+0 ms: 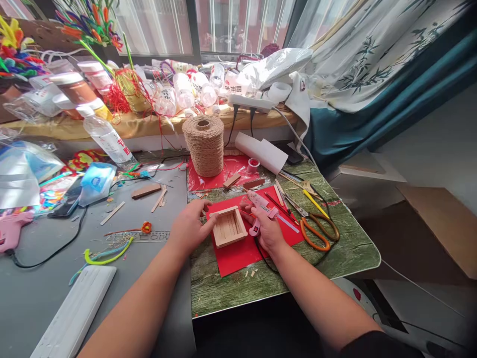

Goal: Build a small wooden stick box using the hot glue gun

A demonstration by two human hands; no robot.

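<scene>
A small open box made of wooden craft sticks (pixel 230 227) rests on a red sheet (pixel 234 261), its slatted bottom showing inside. My left hand (pixel 192 224) grips the box at its left side, thumb on the near rim and fingers behind. In my right hand (pixel 267 229) is a pink hot glue gun (pixel 261 201), fingers wrapped round its handle, just right of the box. Its nozzle is hard to make out. Orange-handled scissors (pixel 315 231) lie to the right of this hand, beside a red pencil-like stick (pixel 279 206).
A large twine spool (pixel 203 146) stands behind the box. Further right lie a white paper roll (pixel 261 151) and a yellow pen-like stick (pixel 315 203). A second pink glue gun (pixel 15 229), a ruler (pixel 149 236) and a white keyboard-like bar (pixel 74 311) are on the left. Bottles crowd the sill.
</scene>
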